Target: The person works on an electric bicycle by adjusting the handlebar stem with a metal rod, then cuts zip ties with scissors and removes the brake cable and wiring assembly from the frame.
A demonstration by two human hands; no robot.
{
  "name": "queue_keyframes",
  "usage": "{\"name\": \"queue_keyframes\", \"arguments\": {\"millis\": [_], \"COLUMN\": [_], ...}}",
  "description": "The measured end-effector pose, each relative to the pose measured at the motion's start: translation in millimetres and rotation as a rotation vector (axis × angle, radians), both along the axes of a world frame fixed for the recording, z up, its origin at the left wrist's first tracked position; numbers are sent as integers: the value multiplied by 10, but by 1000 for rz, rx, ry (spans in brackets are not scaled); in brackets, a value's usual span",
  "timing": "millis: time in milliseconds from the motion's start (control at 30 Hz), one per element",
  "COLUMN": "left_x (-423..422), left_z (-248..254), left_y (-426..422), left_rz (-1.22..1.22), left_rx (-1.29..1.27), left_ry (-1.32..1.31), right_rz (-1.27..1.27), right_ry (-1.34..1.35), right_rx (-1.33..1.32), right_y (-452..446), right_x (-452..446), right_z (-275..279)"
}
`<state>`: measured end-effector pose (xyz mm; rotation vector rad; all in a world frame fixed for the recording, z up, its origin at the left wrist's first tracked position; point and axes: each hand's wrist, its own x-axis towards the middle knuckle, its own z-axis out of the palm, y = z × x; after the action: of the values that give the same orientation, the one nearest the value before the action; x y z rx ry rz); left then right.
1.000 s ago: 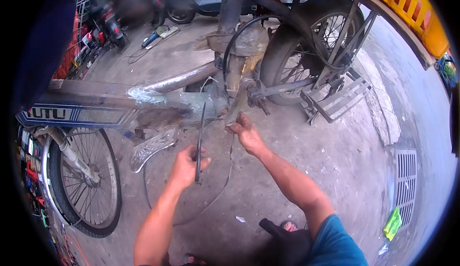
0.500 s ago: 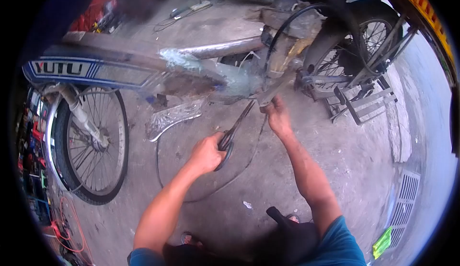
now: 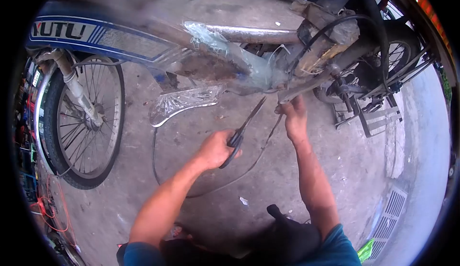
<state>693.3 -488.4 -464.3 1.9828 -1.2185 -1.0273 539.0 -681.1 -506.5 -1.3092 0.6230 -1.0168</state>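
My left hand is closed round the handles of a pair of dark scissors, whose blades point up and to the right. Their tip is just short of the bike's underside. My right hand is raised beneath a grey metal bar on the bike, fingers bent around a thin dark cable. That cable drops from my fingers and loops across the floor to the left. Above both hands spans the worn blue bike frame, with pale green tape around its lower part.
The spoked front wheel stands at left, and the rear wheel at upper right. A ribbed metal footplate juts below the frame. Near the right wall lies a floor grate. Orange cord lies at lower left.
The view has shifted, so the bike's middle and my right hand appear farther right. My left hand still holds the scissors, and my right hand stays under the bar.
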Motion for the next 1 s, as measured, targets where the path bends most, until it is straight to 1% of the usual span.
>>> {"name": "queue_keyframes", "arguments": {"millis": [33, 133, 233, 267, 300, 433, 500, 600, 700, 733, 800, 833, 933, 1000], "left_x": [12, 47, 154, 172, 152, 95, 10, -26, 108, 134, 115, 158, 53, 71], "left_z": [73, 321, 491, 558, 659, 794, 916, 1005, 981, 1000, 1219, 1230, 1286, 1339], "left_y": [-52, -191, -361, -391, -415, -423, -431, -546, -654, -682, -755, -798, -937, -1002], "left_rz": [1, -3, -67, -86, -97, -113, -137, -156, -236, -249, -274, -327, -304, -314], "left_rx": [11, 29, 128, 162, 192, 194, 173, 284, 314, 330, 364, 374, 418, 348], "left_ry": [-32, -268, -209, -190, -214, -441, -507, -544, -481, -511, -575, -529, -551, -620], "right_rz": [-4, 4, 9, 29, 49, 126, 119, 125, 140, 145, 122, 107, 87, 78], "right_ry": [8, -71, -143, -150, -159, -148, -152, -160, -150, -145, -157, -164, -120, -155], "right_rx": [-10, 5, 187, 199, 210, 188, 202, 209, 205, 203, 204, 207, 180, 229], "right_y": [13, -12, -40, -45, -55, -149, -119, -127, -146, -148, -138, -126, -155, -138], "right_x": [4, 31, -3, -12, -18, -55, -57, -46, -52, -55, -32, -25, -36, -28], "right_z": [3, -19, -12, -28, -41, -247, -203, -200, -187, -172, -141, -130, -78, -55]}}
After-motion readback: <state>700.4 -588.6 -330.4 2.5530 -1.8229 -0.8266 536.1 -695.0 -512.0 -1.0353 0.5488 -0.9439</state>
